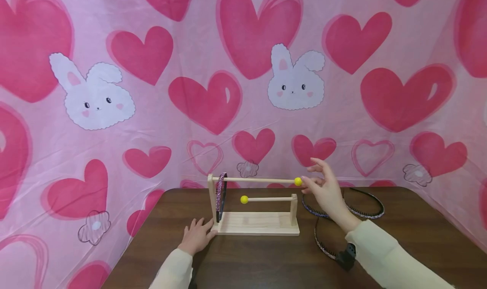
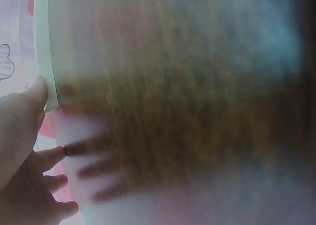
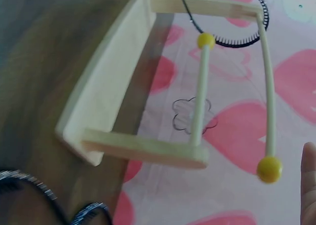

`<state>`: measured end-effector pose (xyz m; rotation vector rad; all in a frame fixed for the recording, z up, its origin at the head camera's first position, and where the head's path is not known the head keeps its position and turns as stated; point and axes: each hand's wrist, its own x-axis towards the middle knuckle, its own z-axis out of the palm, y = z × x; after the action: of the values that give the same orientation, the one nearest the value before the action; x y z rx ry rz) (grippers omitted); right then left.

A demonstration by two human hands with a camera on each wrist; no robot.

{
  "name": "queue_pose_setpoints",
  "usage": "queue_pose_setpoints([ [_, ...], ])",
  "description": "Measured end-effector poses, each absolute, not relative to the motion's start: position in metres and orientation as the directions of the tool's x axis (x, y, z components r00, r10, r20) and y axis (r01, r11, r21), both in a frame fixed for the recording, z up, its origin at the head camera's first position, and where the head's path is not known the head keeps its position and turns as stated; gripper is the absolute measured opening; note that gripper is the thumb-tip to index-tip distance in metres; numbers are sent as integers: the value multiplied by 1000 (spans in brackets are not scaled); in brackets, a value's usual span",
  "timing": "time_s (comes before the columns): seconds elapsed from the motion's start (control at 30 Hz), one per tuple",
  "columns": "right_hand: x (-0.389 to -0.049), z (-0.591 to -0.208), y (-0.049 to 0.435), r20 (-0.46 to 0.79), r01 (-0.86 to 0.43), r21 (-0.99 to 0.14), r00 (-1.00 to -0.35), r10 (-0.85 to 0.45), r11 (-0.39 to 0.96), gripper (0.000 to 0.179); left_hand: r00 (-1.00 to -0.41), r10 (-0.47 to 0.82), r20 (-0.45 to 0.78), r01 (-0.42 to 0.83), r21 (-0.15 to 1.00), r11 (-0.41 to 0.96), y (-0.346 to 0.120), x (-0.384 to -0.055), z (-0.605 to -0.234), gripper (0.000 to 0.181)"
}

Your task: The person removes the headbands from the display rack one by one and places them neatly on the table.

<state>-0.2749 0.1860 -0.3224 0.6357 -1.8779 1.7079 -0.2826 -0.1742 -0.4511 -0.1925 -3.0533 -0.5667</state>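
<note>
The left hand point(image 1: 196, 237) rests fingers spread on the table point(image 1: 262, 259), thumb against the wooden stand point(image 1: 258, 225). Just up and right of it I see a glittery headband point(image 1: 218, 196) hanging from the top rod point(image 1: 262, 180). Farther right, beside the yellow ball point(image 1: 298, 181), hovers the right hand point(image 1: 325, 191), fingers relaxed; more headbands point(image 1: 368, 216) lie below and beyond it.
</note>
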Motion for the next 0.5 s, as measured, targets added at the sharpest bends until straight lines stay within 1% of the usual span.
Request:
queue_pose_setpoints([
  [0.1,-282,-315,175,650,-649,-758,-760,-11,65,54,-992,117,52,128,354,926,-174,-283,-451,47],
  [0.2,-289,-309,163,619,-621,-781,-784,-43,67,57,-992,117,53,128,354,927,-175,-283,-452,47],
  [0.37,-299,-298,147,506,-526,-846,-844,-176,89,65,-992,113,51,124,354,927,-175,-283,-452,48],
  [0.5,-306,-291,133,441,-479,-873,-856,-268,93,68,-993,109,47,118,353,928,-175,-283,-451,48],
])
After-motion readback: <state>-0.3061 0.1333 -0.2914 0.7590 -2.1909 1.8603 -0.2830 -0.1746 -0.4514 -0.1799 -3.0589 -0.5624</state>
